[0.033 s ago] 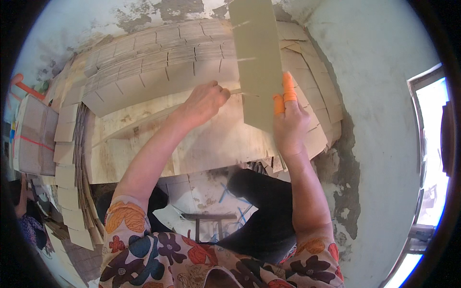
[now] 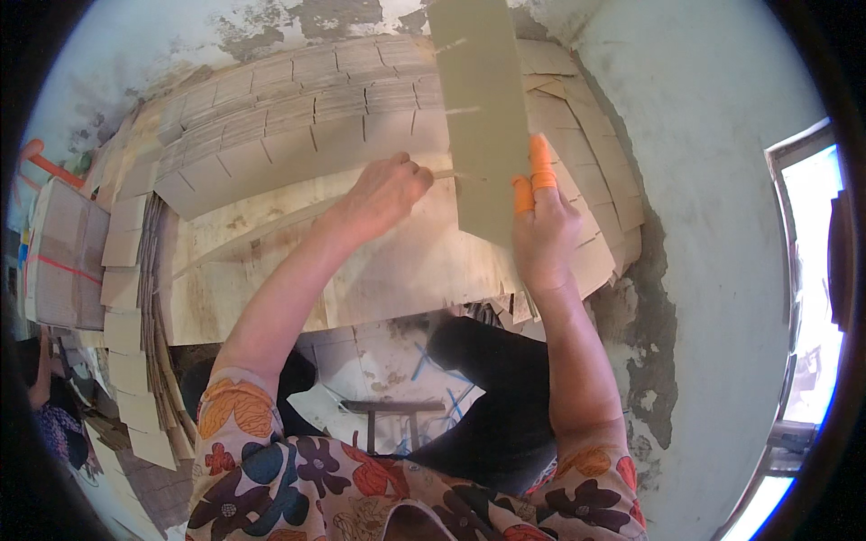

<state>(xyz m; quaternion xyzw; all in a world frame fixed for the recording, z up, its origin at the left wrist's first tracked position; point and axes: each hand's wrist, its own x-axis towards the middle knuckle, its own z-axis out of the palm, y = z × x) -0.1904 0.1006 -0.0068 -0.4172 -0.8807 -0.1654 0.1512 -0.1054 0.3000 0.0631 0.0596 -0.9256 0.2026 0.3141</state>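
My right hand (image 2: 548,230), with orange covers on two fingers, grips the lower right edge of a long slotted cardboard strip (image 2: 487,117). That strip stands lengthwise away from me, with short slits along its left side. My left hand (image 2: 383,194) is closed on a second cardboard strip (image 2: 271,221), seen nearly edge-on and slanting over the wooden board. The second strip's right end meets the first strip's left edge near a slit. How deep it sits there I cannot tell.
Rows of stacked slotted cardboard strips (image 2: 298,117) line the back of the wooden board (image 2: 397,270). More cardboard stacks lie at the right (image 2: 600,180) and left (image 2: 126,307). A taped carton (image 2: 68,252) stands far left. A peeling wall (image 2: 713,252) rises at the right.
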